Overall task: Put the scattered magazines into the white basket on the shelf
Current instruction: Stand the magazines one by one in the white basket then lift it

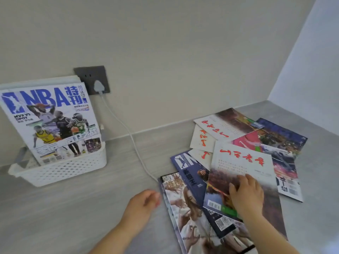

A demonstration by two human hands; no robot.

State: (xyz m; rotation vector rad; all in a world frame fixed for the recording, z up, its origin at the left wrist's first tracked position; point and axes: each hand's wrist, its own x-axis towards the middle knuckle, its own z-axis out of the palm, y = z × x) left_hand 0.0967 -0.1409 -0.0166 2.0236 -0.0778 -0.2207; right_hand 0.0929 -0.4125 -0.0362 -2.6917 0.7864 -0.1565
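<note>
A white perforated basket (69, 167) stands at the left on the grey shelf (91, 208), with an NBA magazine (53, 121) leaning upright in it. Several magazines lie scattered at the right. The topmost one is white with red characters (244, 162), and my right hand (246, 195) rests flat on its lower half, fingers spread. A magazine with a woman on the cover (190, 213) lies at the pile's near left. My left hand (145, 204) hovers at that magazine's left edge, fingers loosely curled, holding nothing I can see.
A dark wall socket (91, 76) holds a white plug (99, 88). Its white cable (132, 140) runs down across the shelf to the magazine pile. Walls close in behind and at the right corner.
</note>
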